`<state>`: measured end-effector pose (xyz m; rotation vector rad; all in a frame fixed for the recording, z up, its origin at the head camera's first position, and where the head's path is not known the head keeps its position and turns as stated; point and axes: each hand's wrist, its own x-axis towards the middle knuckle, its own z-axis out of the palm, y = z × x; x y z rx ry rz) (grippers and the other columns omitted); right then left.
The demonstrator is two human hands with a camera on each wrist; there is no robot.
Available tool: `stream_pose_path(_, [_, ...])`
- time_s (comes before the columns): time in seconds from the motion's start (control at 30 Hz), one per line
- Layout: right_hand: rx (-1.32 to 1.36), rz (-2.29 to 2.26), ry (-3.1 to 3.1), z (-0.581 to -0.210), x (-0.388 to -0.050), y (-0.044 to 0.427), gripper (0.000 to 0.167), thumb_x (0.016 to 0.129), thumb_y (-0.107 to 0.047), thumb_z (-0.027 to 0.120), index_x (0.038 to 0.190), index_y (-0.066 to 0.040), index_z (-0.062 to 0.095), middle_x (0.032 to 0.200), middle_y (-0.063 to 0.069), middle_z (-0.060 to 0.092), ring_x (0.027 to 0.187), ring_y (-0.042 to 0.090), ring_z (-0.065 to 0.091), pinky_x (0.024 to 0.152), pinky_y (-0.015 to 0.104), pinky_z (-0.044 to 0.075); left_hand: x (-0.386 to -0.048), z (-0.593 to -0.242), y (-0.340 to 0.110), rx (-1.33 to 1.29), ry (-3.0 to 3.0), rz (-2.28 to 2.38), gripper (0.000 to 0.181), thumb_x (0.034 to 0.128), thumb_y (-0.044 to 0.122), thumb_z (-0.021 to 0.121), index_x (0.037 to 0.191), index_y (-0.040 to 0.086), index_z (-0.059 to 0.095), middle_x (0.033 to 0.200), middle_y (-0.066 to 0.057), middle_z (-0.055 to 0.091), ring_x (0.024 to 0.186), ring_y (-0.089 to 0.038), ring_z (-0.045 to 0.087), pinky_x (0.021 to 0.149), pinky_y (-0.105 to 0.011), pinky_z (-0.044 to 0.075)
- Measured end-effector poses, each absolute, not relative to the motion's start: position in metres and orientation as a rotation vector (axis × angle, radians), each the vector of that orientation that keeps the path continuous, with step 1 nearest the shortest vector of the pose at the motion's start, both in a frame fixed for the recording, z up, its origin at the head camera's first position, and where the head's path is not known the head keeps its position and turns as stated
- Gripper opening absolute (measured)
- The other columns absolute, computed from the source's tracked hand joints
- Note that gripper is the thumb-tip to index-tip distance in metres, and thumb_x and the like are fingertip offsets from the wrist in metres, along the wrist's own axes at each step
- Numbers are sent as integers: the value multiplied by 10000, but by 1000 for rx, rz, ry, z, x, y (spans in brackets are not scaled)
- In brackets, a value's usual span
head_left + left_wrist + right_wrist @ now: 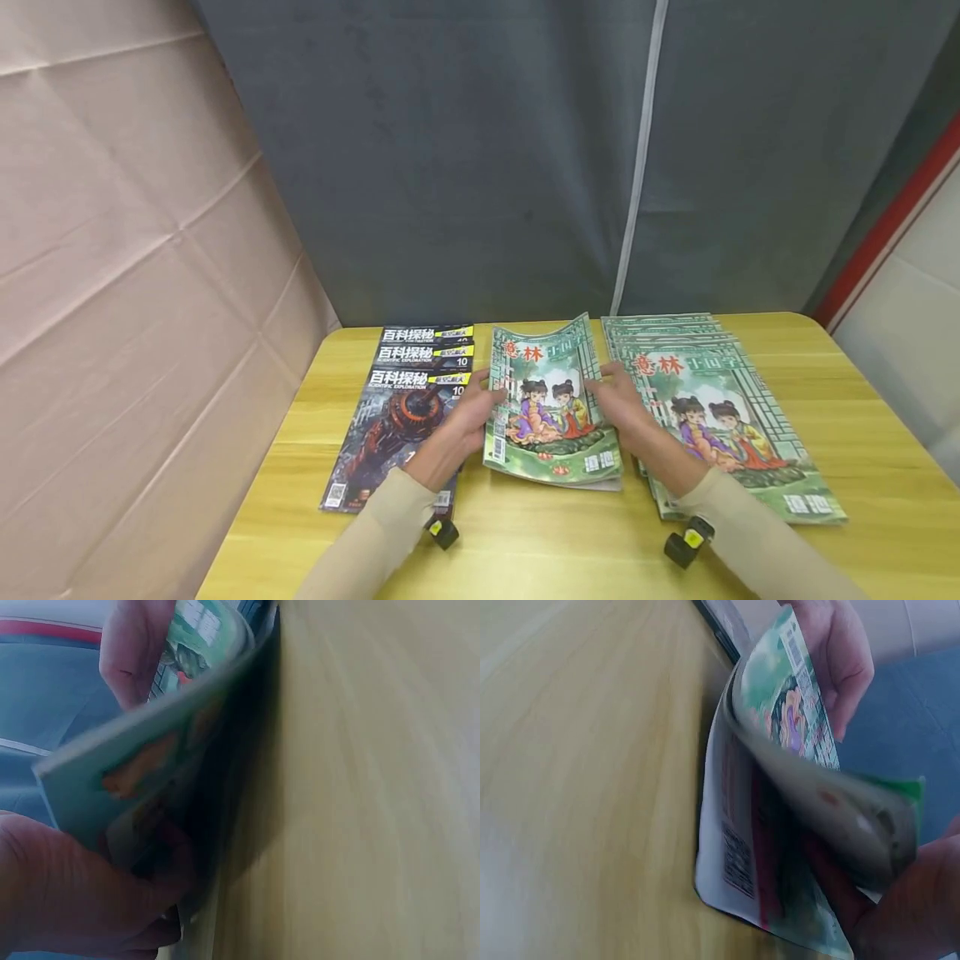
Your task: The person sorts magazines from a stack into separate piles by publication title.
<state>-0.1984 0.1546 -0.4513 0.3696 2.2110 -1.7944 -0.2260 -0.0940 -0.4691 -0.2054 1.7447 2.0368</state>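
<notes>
A green magazine (555, 454) with two cartoon children on its cover is held between both hands in the middle of the table. My left hand (472, 410) grips its left edge, and my right hand (622, 402) pinches the opposite edge. The cover bows between them. In the right wrist view the magazine (780, 697) has its pages parted near the right hand (915, 907), and a back page with a printed code shows below. The left wrist view has the magazine (127, 761) curving up off the wood, with the left hand (75, 889) at its near edge.
Several matching green magazines (738, 417) lie overlapped in a fanned stack at the right. Dark science magazines (397, 417) overlap in a column at the left. The wooden table (525, 550) ends at a grey curtain (465, 167) behind; a pale cloth wall (135, 292) stands left.
</notes>
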Motion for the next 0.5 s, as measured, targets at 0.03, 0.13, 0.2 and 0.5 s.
stream_pose_path(0.03, [361, -1784, 2214, -450, -198, 158, 635, 1098, -219, 456, 1595, 40, 156, 1667, 340, 196, 1519, 533, 265, 1261, 688, 285, -225, -469, -93, -206, 1752, 2034, 624, 1046, 44, 486, 1615, 128, 243, 1382, -270, 594, 1121, -336, 689, 895, -413, 637])
stream_pose_path(0.13, [340, -1750, 2232, -446, -195, 169, 656, 1107, -211, 432, 1629, 28, 115, 1715, 333, 97, 1559, 549, 186, 1271, 714, 234, -223, -466, -91, -199, 1756, 2040, 636, 1037, 21, 469, 1613, 145, 228, 1348, -261, 605, 1050, -305, 697, 844, -401, 646])
stream_pose_path(0.2, [343, -1738, 2244, -443, -192, 175, 669, 1109, -229, 432, 1649, 0, 110, 1719, 325, 103, 1554, 545, 206, 1259, 712, 260, -221, -462, -89, -184, 1746, 2058, 625, 1047, 24, 453, 1610, 161, 218, 1339, -256, 611, 1016, -289, 701, 823, -397, 652])
stream_pose_path(0.5, [352, -1898, 2195, -433, -179, 189, 720, 1103, -369, 504, 1663, -122, 124, 1736, 236, 142, 1556, 446, 268, 1218, 587, 379, -209, -437, -86, -96, 1646, 2207, 549, 1090, 83, 434, 1579, 233, 235, 1359, -255, 649, 938, -240, 750, 818, -440, 672])
